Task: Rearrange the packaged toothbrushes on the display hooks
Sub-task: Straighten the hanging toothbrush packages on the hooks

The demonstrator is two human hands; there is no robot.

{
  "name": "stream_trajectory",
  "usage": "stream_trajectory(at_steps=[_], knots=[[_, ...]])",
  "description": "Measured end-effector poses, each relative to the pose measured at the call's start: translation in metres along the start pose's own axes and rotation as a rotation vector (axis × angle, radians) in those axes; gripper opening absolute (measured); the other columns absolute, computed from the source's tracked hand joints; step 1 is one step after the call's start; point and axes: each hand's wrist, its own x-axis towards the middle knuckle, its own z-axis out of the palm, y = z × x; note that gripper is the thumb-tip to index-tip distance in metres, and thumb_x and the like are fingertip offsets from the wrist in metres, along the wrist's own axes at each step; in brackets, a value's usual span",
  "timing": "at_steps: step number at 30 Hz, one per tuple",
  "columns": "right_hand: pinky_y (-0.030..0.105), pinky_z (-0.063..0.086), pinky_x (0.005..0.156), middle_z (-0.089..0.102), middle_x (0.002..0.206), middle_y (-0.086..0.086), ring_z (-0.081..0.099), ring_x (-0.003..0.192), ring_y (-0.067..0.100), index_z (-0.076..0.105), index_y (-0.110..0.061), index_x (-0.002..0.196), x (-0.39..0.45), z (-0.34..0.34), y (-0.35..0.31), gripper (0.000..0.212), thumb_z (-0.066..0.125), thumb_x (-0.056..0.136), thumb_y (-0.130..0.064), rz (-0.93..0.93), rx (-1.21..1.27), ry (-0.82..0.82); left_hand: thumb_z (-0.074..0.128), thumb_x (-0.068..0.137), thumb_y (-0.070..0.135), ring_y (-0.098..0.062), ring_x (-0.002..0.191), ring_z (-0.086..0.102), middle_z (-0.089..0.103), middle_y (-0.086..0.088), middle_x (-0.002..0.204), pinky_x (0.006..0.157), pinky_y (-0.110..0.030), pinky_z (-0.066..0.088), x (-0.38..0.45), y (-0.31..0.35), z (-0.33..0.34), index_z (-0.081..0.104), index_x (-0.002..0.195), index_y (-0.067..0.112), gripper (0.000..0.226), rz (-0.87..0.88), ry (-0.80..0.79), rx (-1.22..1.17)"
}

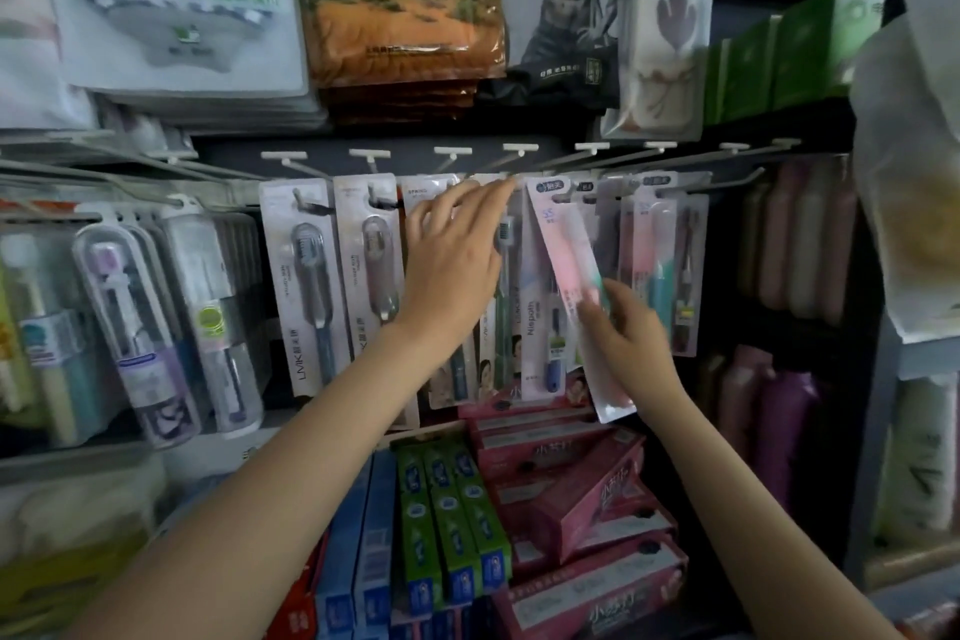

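Toothbrush pack (574, 286) tilted, gripped by right hand (631, 333).

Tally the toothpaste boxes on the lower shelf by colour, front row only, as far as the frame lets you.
Green toothpaste boxes: 3
Blue toothpaste boxes: 2
Pink toothpaste boxes: at least 4, stacked and overlapping, so the exact number is unclear
Total: at least 9
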Motion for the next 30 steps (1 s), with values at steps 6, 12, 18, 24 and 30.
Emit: stream_trajectory(at_steps=[6, 12, 18, 24, 30], knots=[[0.027, 0.031, 0.092, 0.043, 0.119, 0.018, 0.041, 0.110, 0.030, 0.045, 0.000, 0.126, -0.017, 0.023, -0.017, 0.045, 0.061, 0.089, -0.018, -0.241, -0.207, 0.256, 0.045, 0.080, 0.005, -0.018, 0.119, 0.038, 0.049, -0.006, 0.124, 0.103, -0.035, 0.027, -0.048, -0.020, -0.023, 0.043, 0.124, 0.018, 0.045, -0.114, 0.068, -0.044], [0.005, 0.027, 0.095, 0.047, 0.109, 0.004, 0.045, 0.102, 0.011, 0.053, -0.003, 0.116, -0.036, 0.080, -0.074, 0.037, 0.066, 0.084, -0.016, -0.460, -0.011, 0.103, 0.050, 0.081, 0.010, -0.021, 0.113, 0.041, 0.042, -0.009, 0.118, 0.097, -0.029, 0.031, -0.077, -0.052, -0.058, 0.043, 0.117, 0.017, 0.038, -0.356, 0.265, -0.088], [0.007, 0.042, 0.081, 0.056, 0.106, 0.002, 0.055, 0.091, 0.009, 0.052, -0.007, 0.117, -0.066, 0.132, -0.095, 0.036, 0.066, 0.085, -0.015, -0.420, 0.128, -0.078, 0.069, 0.081, 0.020, -0.015, 0.098, 0.054, 0.052, 0.002, 0.107, 0.086, -0.027, 0.045, -0.112, -0.086, -0.073, 0.050, 0.113, 0.012, 0.037, -0.845, 0.022, -0.413], [0.028, 0.052, 0.084, 0.057, 0.105, -0.007, 0.059, 0.096, 0.012, 0.043, -0.014, 0.126, -0.074, 0.144, -0.099, 0.056, 0.069, 0.080, -0.031, -0.315, 0.091, -0.225, 0.068, 0.082, 0.017, 0.005, 0.081, 0.057, 0.063, 0.012, 0.087, 0.072, -0.008, 0.046, -0.117, -0.103, -0.097, 0.064, 0.091, 0.018, 0.011, -0.922, -0.129, -0.664], [0.029, 0.056, 0.071, 0.063, 0.097, 0.003, 0.064, 0.081, 0.013, 0.032, -0.023, 0.137, -0.094, 0.158, -0.105, 0.059, 0.061, 0.087, -0.011, -0.226, 0.338, -0.360, 0.066, 0.083, 0.015, -0.005, 0.086, 0.064, 0.068, 0.002, 0.091, 0.076, -0.019, 0.052, -0.122, -0.112, -0.117, 0.063, 0.089, 0.019, 0.008, -0.888, -0.179, -0.842]])
